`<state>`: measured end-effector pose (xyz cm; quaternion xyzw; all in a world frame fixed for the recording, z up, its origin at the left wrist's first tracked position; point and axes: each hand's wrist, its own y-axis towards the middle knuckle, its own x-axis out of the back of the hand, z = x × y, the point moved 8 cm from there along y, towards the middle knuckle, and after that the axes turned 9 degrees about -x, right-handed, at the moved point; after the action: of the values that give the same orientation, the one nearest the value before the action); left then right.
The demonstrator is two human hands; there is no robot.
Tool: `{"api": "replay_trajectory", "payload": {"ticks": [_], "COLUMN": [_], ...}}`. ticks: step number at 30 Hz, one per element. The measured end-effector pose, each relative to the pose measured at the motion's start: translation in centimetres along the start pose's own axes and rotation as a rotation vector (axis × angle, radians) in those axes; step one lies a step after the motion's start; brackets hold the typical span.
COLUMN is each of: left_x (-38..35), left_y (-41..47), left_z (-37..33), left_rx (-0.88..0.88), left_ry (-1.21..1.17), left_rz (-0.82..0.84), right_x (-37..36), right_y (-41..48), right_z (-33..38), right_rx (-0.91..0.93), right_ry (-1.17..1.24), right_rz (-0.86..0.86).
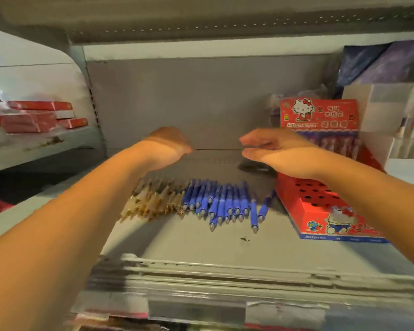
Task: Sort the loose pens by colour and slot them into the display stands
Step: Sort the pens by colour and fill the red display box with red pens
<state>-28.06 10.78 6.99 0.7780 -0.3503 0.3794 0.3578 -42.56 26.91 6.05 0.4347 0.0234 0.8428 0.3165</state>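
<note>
Broadly, a grey metal shelf (201, 247) fills the view, with a plain grey back panel (177, 99) behind it. Two bare forearms reach in over it from the near corners, the left forearm (77, 216) on one side and the right forearm (373, 194) on the other. At the right of the shelf stands a red display stand (308, 218) printed with a cartoon cat. Its stepped front has rows of dark round holes, and purple-topped pens (332, 142) stand in its back row under a tall header card (320, 113). Just beside it to the right is a pale, translucent holder (380, 111). On a neighbouring shelf at far left lies a stack of red boxes (41, 118). The loose pens lie flat mid-shelf, left of the stand, tips toward the camera. A tight row of blue pens (222, 201) is on the right, touching a blurred row of brownish clear pens (153, 201) on the left. Two more blue ones (253, 216) lie slightly apart, nearer the stand. The right hand (282, 151) hovers above the shelf behind the pens, fingers straight and loose, pointing left and holding nothing. The left hand (167, 145) hovers opposite it, apart from it; its fingers are turned away and blurred, so I cannot tell how they lie. A dark patch (252, 167) sits beneath the right hand, too indistinct to identify. A small dark speck (244, 239) lies near the front.
</note>
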Motion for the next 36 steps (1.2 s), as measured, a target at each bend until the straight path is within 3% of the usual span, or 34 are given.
{"api": "replay_trajectory", "payload": {"ticks": [9,15,18,22,28,36], "left_x": [6.8,6.5,4.9,2.4,2.2,1.6], "left_y": [-5.0,-5.0,-4.3,-3.8,-1.1,0.6], "left_z": [18.9,26.0,26.4,24.4,24.6,24.9], "left_rx": [0.212,0.353,0.359,0.349,0.31,0.366], "left_ry": [0.098,0.015,-0.019,-0.071,0.134,0.16], "left_rz": [0.051,0.1,0.21,0.502,0.469,0.492], "right_x": [-15.3,-23.1,-26.1,-28.4,-27.6,-27.0], "right_y": [5.3,7.7,8.1,7.8,7.4,7.9], "right_z": [9.2,13.9,15.0,14.4,14.1,13.9], "right_rx": [-0.065,-0.042,-0.032,-0.09,-0.065,-0.027], "right_ry": [-0.259,-0.395,-0.463,-0.47,-0.518,-0.607], "right_rz": [0.338,0.448,0.506,0.602,0.587,0.587]}}
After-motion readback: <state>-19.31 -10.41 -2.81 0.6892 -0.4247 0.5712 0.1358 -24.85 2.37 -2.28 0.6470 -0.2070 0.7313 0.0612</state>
